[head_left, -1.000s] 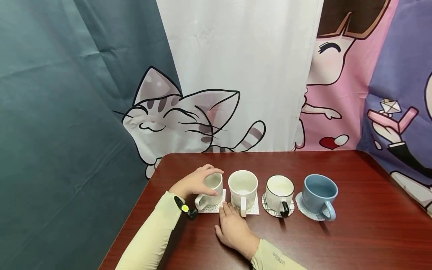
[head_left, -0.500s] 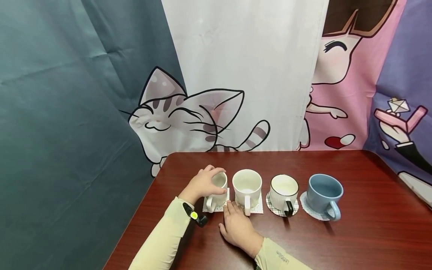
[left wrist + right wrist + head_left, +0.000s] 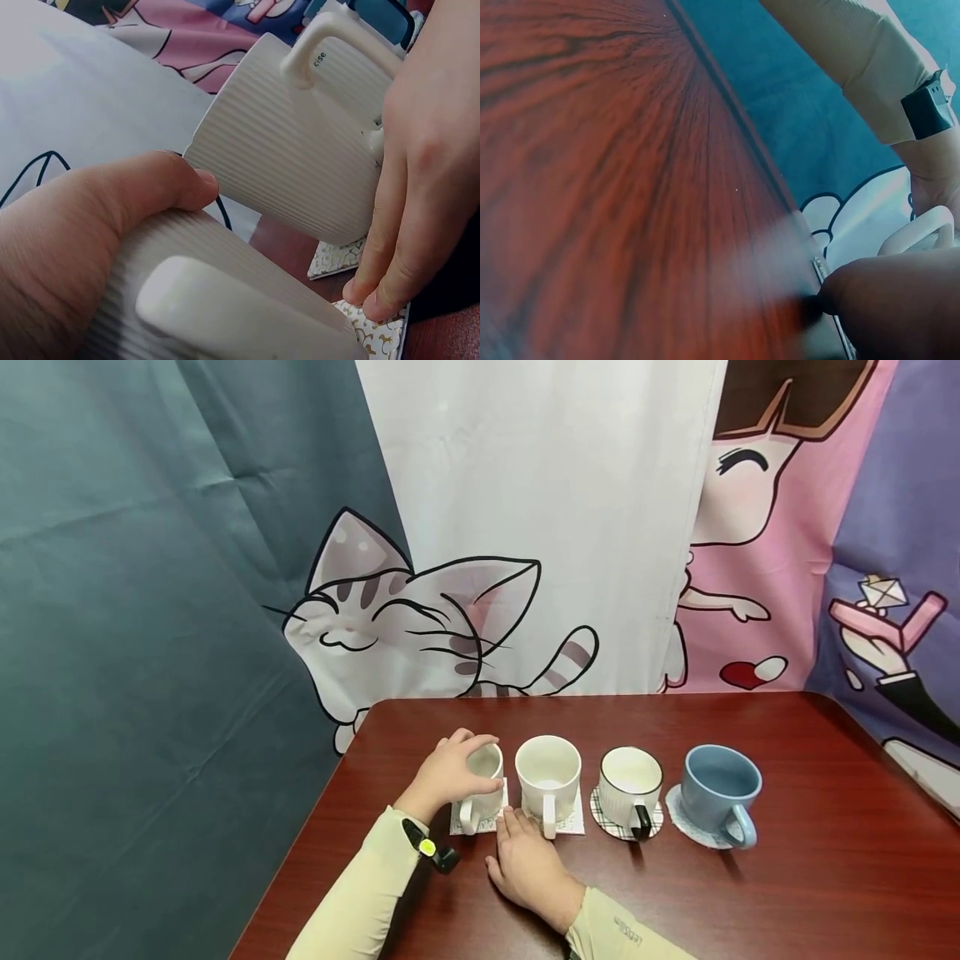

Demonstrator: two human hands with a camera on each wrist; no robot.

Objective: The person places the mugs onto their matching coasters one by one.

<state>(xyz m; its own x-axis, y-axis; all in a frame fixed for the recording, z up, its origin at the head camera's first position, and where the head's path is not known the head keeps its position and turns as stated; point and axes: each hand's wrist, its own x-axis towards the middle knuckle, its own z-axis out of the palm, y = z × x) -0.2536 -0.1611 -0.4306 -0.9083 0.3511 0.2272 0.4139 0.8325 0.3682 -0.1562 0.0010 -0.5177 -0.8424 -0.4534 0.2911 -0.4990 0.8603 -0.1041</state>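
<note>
A ribbed white mug [image 3: 487, 803] stands on a square patterned coaster [image 3: 457, 828] at the row's left end. My left hand [image 3: 444, 775] grips this mug from the left, thumb on the near side and fingers over the far rim. Its handle [image 3: 202, 304] points toward me. My right hand [image 3: 529, 865] lies low on the table, its straight fingers touching the edge of that coaster, as the left wrist view shows. Just beyond those fingers a second white mug [image 3: 548, 768] sits on a similar coaster [image 3: 577, 823]. In the right wrist view the right hand's fingers are mostly blurred.
Farther right are a white mug with a black rim and black handle [image 3: 630, 781] on a round checked coaster [image 3: 596, 822], and a blue mug [image 3: 720, 787] on a round pale coaster [image 3: 690, 833]. A cartoon-printed curtain [image 3: 615, 527] hangs behind the reddish-brown table [image 3: 825, 860].
The left mug's handle has swung from pointing lower left to pointing toward me, with my left hand turning it. The head view has shifted slightly. My right hand stays at the coaster.
</note>
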